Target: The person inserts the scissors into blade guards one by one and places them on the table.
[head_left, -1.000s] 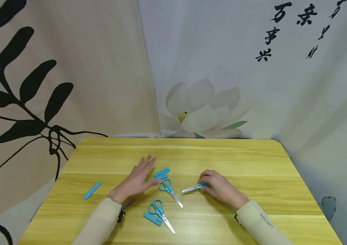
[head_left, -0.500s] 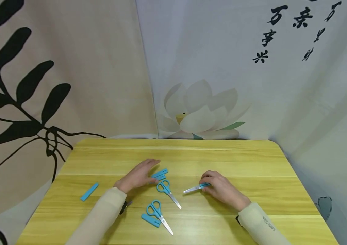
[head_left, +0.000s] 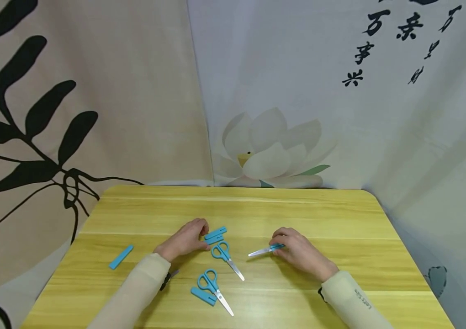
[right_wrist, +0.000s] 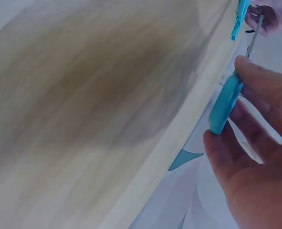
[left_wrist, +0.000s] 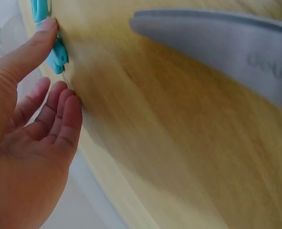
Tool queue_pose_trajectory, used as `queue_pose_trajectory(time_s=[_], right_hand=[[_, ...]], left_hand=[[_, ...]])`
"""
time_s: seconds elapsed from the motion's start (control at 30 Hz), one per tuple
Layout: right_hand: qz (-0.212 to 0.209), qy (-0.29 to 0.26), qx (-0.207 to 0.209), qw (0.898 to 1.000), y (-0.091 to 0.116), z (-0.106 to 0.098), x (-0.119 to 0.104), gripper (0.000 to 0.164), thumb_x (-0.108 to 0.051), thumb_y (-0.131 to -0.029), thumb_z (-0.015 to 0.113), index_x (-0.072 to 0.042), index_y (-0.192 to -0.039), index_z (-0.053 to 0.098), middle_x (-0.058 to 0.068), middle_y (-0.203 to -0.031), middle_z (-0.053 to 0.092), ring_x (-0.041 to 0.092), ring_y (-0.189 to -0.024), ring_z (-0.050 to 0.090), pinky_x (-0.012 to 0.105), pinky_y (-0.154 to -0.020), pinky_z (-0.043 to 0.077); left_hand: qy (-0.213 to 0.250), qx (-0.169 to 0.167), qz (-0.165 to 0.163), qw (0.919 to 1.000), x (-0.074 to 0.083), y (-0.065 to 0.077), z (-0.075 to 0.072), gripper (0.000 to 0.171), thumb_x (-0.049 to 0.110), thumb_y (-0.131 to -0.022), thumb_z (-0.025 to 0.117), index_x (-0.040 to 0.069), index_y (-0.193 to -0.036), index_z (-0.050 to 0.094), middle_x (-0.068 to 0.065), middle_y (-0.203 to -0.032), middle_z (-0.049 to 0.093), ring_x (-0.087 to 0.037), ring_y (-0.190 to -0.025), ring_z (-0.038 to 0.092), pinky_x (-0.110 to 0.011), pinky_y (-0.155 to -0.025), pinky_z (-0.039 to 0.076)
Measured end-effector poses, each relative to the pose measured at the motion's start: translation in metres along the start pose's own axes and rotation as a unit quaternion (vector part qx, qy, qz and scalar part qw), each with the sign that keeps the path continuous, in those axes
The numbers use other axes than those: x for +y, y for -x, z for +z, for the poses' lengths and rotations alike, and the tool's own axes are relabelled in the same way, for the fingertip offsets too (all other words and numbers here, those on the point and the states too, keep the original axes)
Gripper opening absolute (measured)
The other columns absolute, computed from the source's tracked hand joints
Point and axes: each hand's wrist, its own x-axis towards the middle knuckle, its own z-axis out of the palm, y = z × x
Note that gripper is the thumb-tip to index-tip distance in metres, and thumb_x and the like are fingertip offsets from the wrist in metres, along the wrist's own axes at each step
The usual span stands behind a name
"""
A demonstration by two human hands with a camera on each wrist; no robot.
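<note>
In the head view my left hand (head_left: 185, 239) is beside two blue blade covers (head_left: 215, 235), fingers bent. The left wrist view shows the thumb over a blue piece (left_wrist: 58, 53) and the other fingers apart from it. My right hand (head_left: 300, 253) holds a pair of scissors (head_left: 266, 251) by the blue handles, blades pointing left. Thumb and fingertips pinch the handle (right_wrist: 224, 105) in the right wrist view. Two more scissors lie between the hands, an upper pair (head_left: 226, 258) and a lower pair (head_left: 215, 289).
A blue cover (head_left: 203, 296) lies against the lower scissors, and another cover (head_left: 121, 257) is at the far left. A grey metal blade marked "deli" (left_wrist: 217, 47) lies under my left wrist, mostly hidden in the head view. Printed curtains (head_left: 155, 91) hang behind the wooden table (head_left: 319, 210).
My left hand's fingers, spread out a second ago, have bent in toward the two covers. The right hand keeps its hold on the scissors nearly in place.
</note>
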Motion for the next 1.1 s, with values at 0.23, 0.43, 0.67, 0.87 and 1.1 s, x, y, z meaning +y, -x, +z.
queue_pose_trajectory(time_s=[0.23, 0.43, 0.67, 0.87, 1.1], right_hand=[[0.001, 0.003, 0.001, 1.000, 0.001, -0.002, 0.002, 0.018, -0.014, -0.092, 0.080, -0.012, -0.110, 0.077, 0.000, -0.118, 0.065, 0.021, -0.110, 0.061, 0.042, -0.093, 0.056], [0.004, 0.001, 0.001, 1.000, 0.003, -0.002, 0.003, 0.018, -0.014, -0.092, 0.080, -0.012, -0.110, 0.077, 0.000, -0.119, 0.064, 0.020, -0.110, 0.061, 0.041, -0.093, 0.056], [0.006, 0.002, 0.004, 1.000, 0.004, -0.003, 0.005, 0.018, -0.014, -0.092, 0.080, -0.014, -0.110, 0.077, -0.001, -0.119, 0.064, 0.019, -0.109, 0.061, 0.041, -0.092, 0.056], [0.009, -0.002, 0.004, 1.000, 0.003, -0.004, 0.004, 0.017, -0.014, -0.092, 0.080, -0.014, -0.109, 0.077, -0.001, -0.118, 0.065, 0.019, -0.108, 0.062, 0.041, -0.092, 0.056], [0.009, -0.003, 0.000, 1.000, 0.001, -0.004, 0.003, 0.017, -0.013, -0.092, 0.080, -0.014, -0.109, 0.077, -0.001, -0.118, 0.064, 0.019, -0.107, 0.062, 0.041, -0.091, 0.056]], left_hand=[[0.003, -0.005, 0.000, 1.0000, 0.001, -0.003, 0.000, 0.028, 0.014, -0.084, 0.088, 0.006, -0.100, 0.066, -0.001, -0.095, 0.060, -0.015, -0.086, 0.053, -0.033, -0.079, 0.051], [-0.004, -0.009, 0.016, 0.9998, 0.005, -0.008, -0.001, 0.022, 0.011, -0.088, 0.084, 0.005, -0.105, 0.070, -0.003, -0.096, 0.064, -0.019, -0.087, 0.056, -0.035, -0.080, 0.052], [-0.017, -0.008, 0.042, 0.9989, 0.005, -0.010, -0.001, 0.020, 0.006, -0.090, 0.081, 0.005, -0.107, 0.072, -0.003, -0.098, 0.066, -0.016, -0.087, 0.057, -0.034, -0.080, 0.053], [-0.022, -0.007, 0.042, 0.9989, 0.001, -0.008, -0.001, 0.018, 0.003, -0.090, 0.080, 0.006, -0.105, 0.071, 0.000, -0.095, 0.066, -0.016, -0.086, 0.058, -0.034, -0.079, 0.053], [-0.010, -0.008, 0.061, 0.9981, -0.006, -0.005, -0.004, 0.012, 0.000, -0.091, 0.078, 0.005, -0.100, 0.073, -0.001, -0.094, 0.067, -0.015, -0.084, 0.060, -0.030, -0.076, 0.054]])
